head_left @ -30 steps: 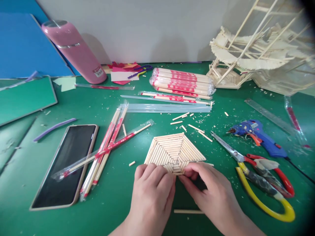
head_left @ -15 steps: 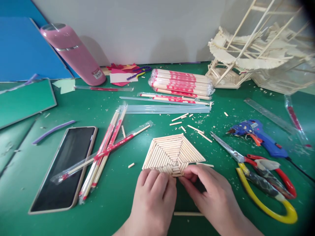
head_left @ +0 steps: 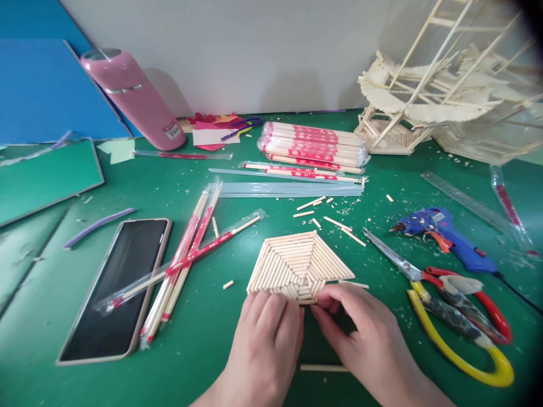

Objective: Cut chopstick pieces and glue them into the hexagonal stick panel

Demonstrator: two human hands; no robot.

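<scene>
A panel of short wooden sticks, laid in rings like a spider web with angled sides, lies flat on the green table. My left hand is closed over its near left edge, fingers curled and fingertips partly hidden. At the near edge my right hand has thumb and forefinger bent together at the end of a short wooden stick. One loose stick lies on the table between my wrists, its right end behind my right hand. Another stick is by the panel's right corner.
On the right lie scissors, red-and-yellow-handled tools and a blue glue gun. To the left are a phone and wrapped chopsticks. Behind stand a pink bottle, a chopstick bundle and a stick model.
The view has shifted slightly, so things on the left appear a little further right. Both hands stay at the panel's near edge, the left one barely moved.
</scene>
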